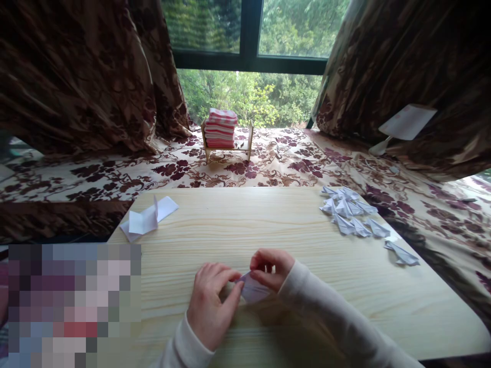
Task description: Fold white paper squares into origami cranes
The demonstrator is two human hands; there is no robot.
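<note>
Table (238,217) bears a cluster of folded papers (344,208) at its far right; above its near middle, the person's left hand (208,297) and right hand (279,268), fingertips nearly closed, pinch a small paper (254,290), which uneven pressing could crease crookedly.

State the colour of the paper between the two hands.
The paper looks white, slightly lilac in this light; the head view shows it.
</note>
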